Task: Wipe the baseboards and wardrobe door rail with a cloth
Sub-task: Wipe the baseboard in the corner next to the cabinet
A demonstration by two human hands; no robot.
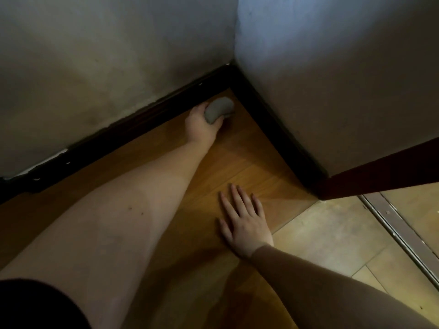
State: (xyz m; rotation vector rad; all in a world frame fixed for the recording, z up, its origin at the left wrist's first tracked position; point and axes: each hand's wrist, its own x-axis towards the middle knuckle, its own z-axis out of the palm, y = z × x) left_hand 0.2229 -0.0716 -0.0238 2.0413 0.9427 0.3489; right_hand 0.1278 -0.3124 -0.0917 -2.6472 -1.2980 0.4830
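Observation:
My left hand (202,123) reaches into the room corner and grips a bunched grey cloth (218,109), which sits against the foot of the dark baseboard (133,129) on the left wall. A second dark baseboard (278,131) runs along the right wall and meets it in the corner. My right hand (244,222) lies flat on the wooden floor with its fingers spread, holding nothing. A metal rail (399,231) crosses the floor at the lower right.
Grey walls (332,79) close the corner on both sides. A dark red wooden edge (380,172) juts in from the right, just above the rail. The left baseboard's top edge is chipped, with white patches (54,156). Wooden floor (237,160) fills the space between my arms.

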